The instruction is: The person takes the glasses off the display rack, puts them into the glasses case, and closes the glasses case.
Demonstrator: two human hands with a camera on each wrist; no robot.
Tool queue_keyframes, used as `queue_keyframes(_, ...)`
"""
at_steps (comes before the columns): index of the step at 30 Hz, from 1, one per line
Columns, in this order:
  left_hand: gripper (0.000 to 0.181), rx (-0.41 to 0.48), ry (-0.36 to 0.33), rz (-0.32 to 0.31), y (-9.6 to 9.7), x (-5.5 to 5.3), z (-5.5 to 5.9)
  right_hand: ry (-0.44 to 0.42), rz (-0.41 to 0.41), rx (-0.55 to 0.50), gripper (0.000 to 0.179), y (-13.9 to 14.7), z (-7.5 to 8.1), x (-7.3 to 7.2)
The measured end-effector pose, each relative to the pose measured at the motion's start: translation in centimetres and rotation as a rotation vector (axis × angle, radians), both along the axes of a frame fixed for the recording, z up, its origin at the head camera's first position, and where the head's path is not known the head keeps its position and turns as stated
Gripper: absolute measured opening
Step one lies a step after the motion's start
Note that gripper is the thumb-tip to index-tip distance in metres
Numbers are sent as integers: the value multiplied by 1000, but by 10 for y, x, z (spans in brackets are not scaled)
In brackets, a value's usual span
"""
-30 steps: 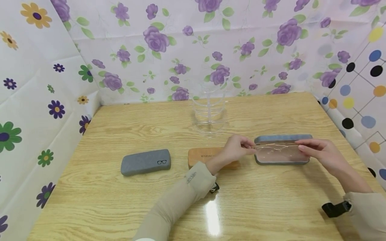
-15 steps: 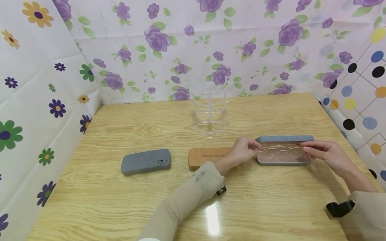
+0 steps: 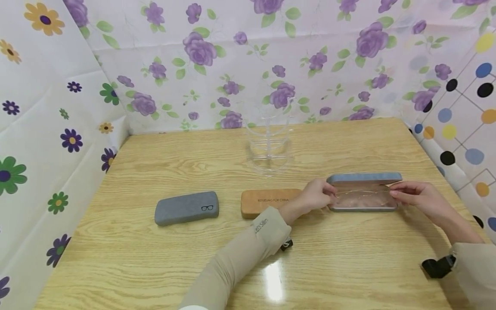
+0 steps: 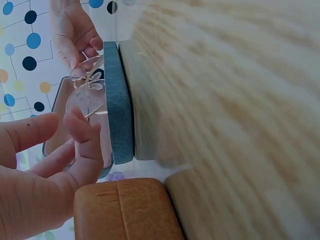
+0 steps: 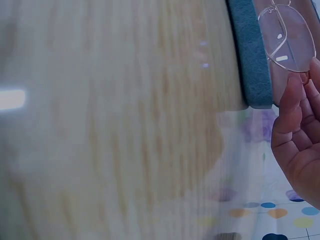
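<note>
A pair of thin gold-rimmed eyeglasses [image 5: 286,40] is low inside the open blue-grey glasses case [image 3: 368,177], whose lining is pinkish. My right hand [image 3: 420,197] pinches one end of the frame between thumb and fingertips, seen close in the right wrist view. At the opposite end, my left hand [image 3: 314,196] has its curled digits on the frame. In the left wrist view, one finger [image 4: 32,132] stands a little apart while another digit meets the frame's edge. The exact left-hand contact is partly hidden.
A closed tan case [image 3: 267,202] lies just left of the open one, under my left wrist. Farther left is a closed grey case [image 3: 187,208] with a glasses print. A clear tiered stand [image 3: 269,146] rises behind, before the flowered wall covering.
Both hands have shifted slightly right and lowered the eyeglasses from above the open case down into it. The other cases and the clear stand have not moved.
</note>
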State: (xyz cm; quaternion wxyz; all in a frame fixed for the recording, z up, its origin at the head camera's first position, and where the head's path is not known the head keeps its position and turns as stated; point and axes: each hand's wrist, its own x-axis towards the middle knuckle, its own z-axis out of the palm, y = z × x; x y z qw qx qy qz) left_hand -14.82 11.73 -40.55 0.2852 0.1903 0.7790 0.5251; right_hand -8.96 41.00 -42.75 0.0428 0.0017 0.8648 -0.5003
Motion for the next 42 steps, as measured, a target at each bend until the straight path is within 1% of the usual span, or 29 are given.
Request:
queue_keyframes(3,26,4,-30,2,-1,0,0,-41,-2,76,31,1,-2,-2)
queue_keyframes(5,23,-5,-30,4,-1,-1,0,-51,-4,99,37,1,-3,-3)
queue_keyframes(9,21,-33,-23,-1,0,-2,-1,-54,-8,108,44,-1,-3,-4)
queue_keyframes(12,22,-43,-32,-2,3,-4,-2,-73,-6,110,48,-3,-1,-5)
queue_keyframes(14,21,-39,-45,4,4,-5,-3,-93,-3,101,50,-3,2,-5)
queue_keyframes(17,21,-14,-83,16,4,-6,-3,-117,12,83,50,-2,4,-5)
queue_keyframes(20,21,14,-124,13,4,-7,-3,-123,21,73,47,0,5,-6)
queue_keyframes(22,20,17,-132,9,4,-7,-3,-122,26,75,46,0,5,-7)
queue_keyframes(24,20,5,-122,6,4,-7,-4,-121,19,81,46,0,4,-7)
queue_keyframes(29,24,-45,-45,-21,3,-6,-4,-125,18,90,48,0,3,-8)
queue_keyframes(33,27,-54,-13,-47,0,-5,-3,-128,18,86,47,0,3,-8)
queue_keyframes(36,27,-51,-1,-47,-1,-3,-2,-123,13,73,42,1,4,-7)
queue_keyframes(42,27,-70,75,-43,-3,-2,-1,-109,-27,44,29,5,7,-3)
